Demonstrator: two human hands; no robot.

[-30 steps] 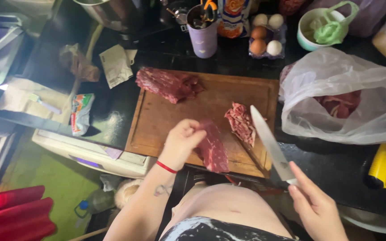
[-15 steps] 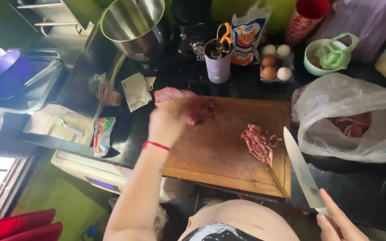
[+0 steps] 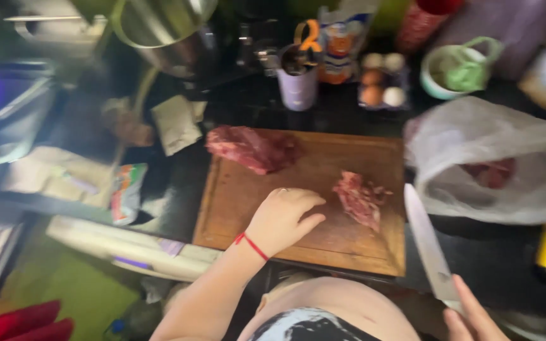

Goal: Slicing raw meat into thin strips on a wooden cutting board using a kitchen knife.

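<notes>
A kitchen counter seen from above, w/ meat prep under way: the left hand [image 3: 284, 219] is laid knuckles-up on the wooden cutting board [image 3: 235, 196], fingers curled loosely, nothing gripped; a red cord is worn at the wrist. The right hand [image 3: 472, 319] is seen only in part at the lower edge, closed round the handle of a large knife [image 3: 428, 243], blade held off the board's right edge & pointed away from the body.

Just right of the left hand, a small ragged piece of raw meat [image 3: 359, 199] lies on the board, apart from the fingers. A bigger slab of raw meat [image 3: 252, 148] rests at the board's far-left corner.

Judged from this, the cut would be best made w/ the piece pinned flat, fingertips tucked back, blade brought in over the board before pressure is applied.

Beyond: a clear plastic bag [image 3: 494, 167] w/ more meat at right, an egg carton [image 3: 379, 79], a lilac cup [image 3: 298, 85] & a steel pot [image 3: 159, 28] at the back. The frame is blurred in parts.
</notes>
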